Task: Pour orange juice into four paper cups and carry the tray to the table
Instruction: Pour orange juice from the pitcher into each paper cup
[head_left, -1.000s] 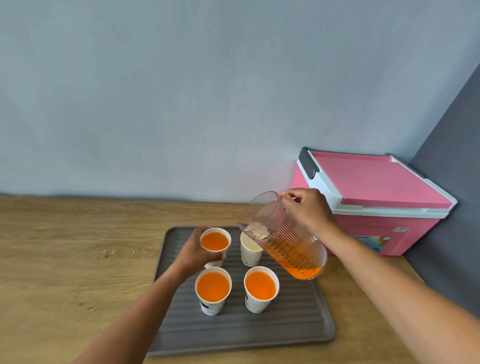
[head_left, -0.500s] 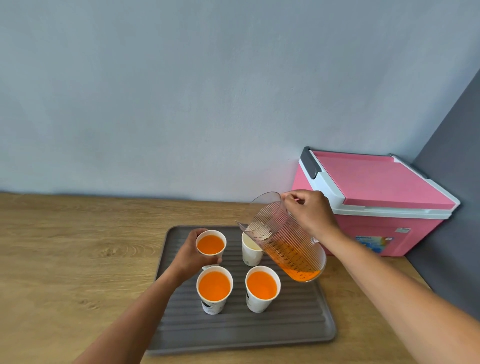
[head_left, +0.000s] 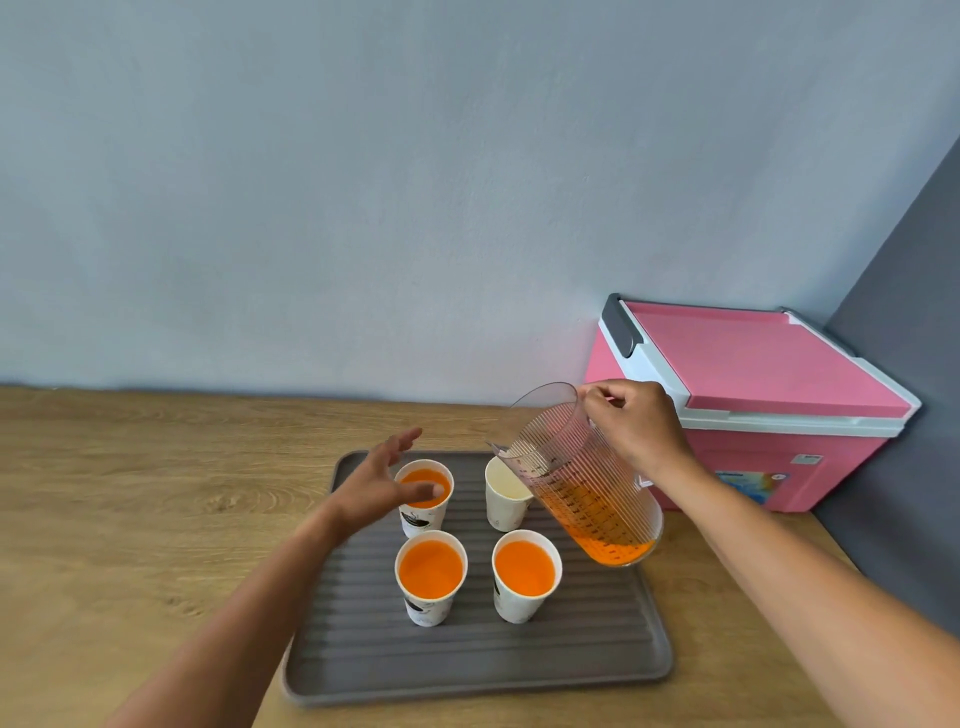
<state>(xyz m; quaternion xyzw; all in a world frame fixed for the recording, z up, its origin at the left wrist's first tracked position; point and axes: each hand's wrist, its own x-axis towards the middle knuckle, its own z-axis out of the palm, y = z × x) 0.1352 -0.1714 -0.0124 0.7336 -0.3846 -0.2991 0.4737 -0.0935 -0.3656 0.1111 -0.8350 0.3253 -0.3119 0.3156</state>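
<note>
A grey ribbed tray (head_left: 467, 660) lies on the wooden counter with four white paper cups on it. The back left cup (head_left: 434, 512), the front left cup (head_left: 430, 574) and the front right cup (head_left: 524, 571) hold orange juice. The back right cup (head_left: 503, 493) looks empty inside. My right hand (head_left: 631, 423) grips the handle of a clear ribbed pitcher (head_left: 582, 483), tilted with its spout over the back right cup and juice in its lower part. My left hand (head_left: 382, 480) hovers open beside and above the back left cup, fingers spread.
A pink and white cooler box (head_left: 748, 395) with a shut lid stands at the back right, against the pale wall and a dark grey side wall (head_left: 904, 415). The wooden counter (head_left: 156, 509) stretches to the left of the tray.
My left hand has let go of the back left cup, which now stands on the tray, and its fingers have spread. The pitcher stays tilted over the back right cup.
</note>
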